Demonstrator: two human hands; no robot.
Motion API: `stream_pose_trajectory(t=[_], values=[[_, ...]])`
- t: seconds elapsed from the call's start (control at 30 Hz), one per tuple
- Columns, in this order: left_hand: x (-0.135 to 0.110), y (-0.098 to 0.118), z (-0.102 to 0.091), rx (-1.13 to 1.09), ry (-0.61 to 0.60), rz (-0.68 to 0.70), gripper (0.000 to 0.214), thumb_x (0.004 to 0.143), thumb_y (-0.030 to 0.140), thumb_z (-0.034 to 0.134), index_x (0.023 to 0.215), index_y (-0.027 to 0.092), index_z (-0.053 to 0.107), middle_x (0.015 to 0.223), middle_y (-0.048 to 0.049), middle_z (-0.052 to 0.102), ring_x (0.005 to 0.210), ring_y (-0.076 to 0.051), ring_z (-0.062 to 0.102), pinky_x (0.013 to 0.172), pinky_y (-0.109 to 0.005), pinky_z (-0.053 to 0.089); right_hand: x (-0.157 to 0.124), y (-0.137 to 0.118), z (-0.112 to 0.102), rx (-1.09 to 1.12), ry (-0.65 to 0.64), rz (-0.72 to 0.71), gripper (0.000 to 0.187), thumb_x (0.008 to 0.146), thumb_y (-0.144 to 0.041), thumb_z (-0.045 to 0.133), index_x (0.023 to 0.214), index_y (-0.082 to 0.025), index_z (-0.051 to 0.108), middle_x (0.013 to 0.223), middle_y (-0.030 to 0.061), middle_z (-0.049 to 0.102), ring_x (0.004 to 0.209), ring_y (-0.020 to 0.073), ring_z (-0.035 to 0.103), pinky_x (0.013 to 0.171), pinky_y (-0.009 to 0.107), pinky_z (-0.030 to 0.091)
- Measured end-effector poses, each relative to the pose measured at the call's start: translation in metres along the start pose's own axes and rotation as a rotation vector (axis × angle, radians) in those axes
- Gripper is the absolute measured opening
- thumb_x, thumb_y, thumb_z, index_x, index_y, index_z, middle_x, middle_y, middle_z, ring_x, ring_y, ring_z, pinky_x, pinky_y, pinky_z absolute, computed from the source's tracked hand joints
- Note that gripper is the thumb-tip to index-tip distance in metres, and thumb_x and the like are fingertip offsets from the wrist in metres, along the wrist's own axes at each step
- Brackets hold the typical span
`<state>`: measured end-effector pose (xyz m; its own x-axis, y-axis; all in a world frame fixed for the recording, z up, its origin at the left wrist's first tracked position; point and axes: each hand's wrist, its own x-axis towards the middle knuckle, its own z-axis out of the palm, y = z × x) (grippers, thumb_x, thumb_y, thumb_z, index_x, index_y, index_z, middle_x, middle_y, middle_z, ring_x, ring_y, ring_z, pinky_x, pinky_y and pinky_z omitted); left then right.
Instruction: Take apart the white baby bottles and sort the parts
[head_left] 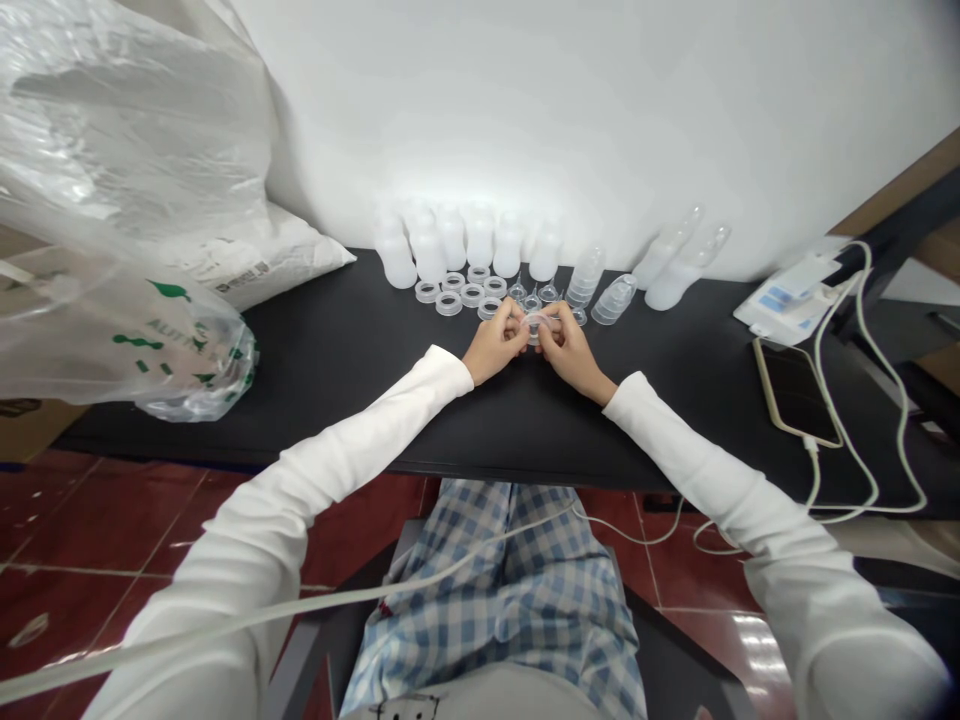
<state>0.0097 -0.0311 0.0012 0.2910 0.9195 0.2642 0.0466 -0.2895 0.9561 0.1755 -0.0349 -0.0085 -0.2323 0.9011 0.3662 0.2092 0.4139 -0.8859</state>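
Both hands meet over the black table. My left hand and my right hand pinch opposite sides of a translucent bottle collar ring; whether a teat sits inside it I cannot make out. Just behind the fingers stand several clear bottle teats, partly hidden by my hands. To their left lie several loose collar rings. A row of frosted baby bottles stands against the wall. Right of the teats are stacked clear caps and another tilted stack of caps.
Two capped bottles stand at the back right. Farther right are a white box-like packet, a phone and a looping white cable. Large plastic bags crowd the left end. Another cable crosses above my lap.
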Motion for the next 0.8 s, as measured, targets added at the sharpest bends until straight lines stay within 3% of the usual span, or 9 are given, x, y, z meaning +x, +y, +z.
stream_pose_trajectory(t=[0.23, 0.53, 0.8], values=[[-0.0013, 0.0024, 0.0004, 0.056, 0.007, 0.012, 0.03, 0.094, 0.035, 0.069, 0.085, 0.024, 0.043, 0.055, 0.0084, 0.055, 0.049, -0.009, 0.05, 0.055, -0.023, 0.039, -0.0001, -0.0004, -0.0009, -0.011, 0.005, 0.005, 0.038, 0.095, -0.063, 0.057, 0.095, -0.028, 0.045, 0.064, -0.0054, 0.058, 0.055, 0.0141, 0.057, 0.054, 0.03, 0.046], [0.0018, -0.0038, -0.0006, 0.028, -0.038, 0.024, 0.039, 0.096, 0.054, 0.063, 0.09, 0.024, 0.039, 0.058, 0.0079, 0.056, 0.048, -0.009, 0.051, 0.053, -0.024, 0.041, -0.0007, -0.0039, -0.0023, 0.024, -0.019, 0.022, 0.047, 0.092, -0.072, 0.057, 0.101, -0.027, 0.046, 0.068, -0.0057, 0.056, 0.058, 0.0128, 0.056, 0.054, 0.028, 0.044], [-0.0001, -0.0029, -0.0026, 0.082, -0.047, 0.034, 0.038, 0.092, 0.045, 0.071, 0.084, 0.024, 0.04, 0.059, 0.0072, 0.049, 0.052, -0.011, 0.051, 0.059, -0.026, 0.039, -0.0011, -0.0068, -0.0017, 0.035, -0.029, 0.018, 0.046, 0.091, -0.072, 0.059, 0.096, -0.027, 0.048, 0.067, -0.0052, 0.055, 0.058, 0.0132, 0.054, 0.055, 0.029, 0.047]])
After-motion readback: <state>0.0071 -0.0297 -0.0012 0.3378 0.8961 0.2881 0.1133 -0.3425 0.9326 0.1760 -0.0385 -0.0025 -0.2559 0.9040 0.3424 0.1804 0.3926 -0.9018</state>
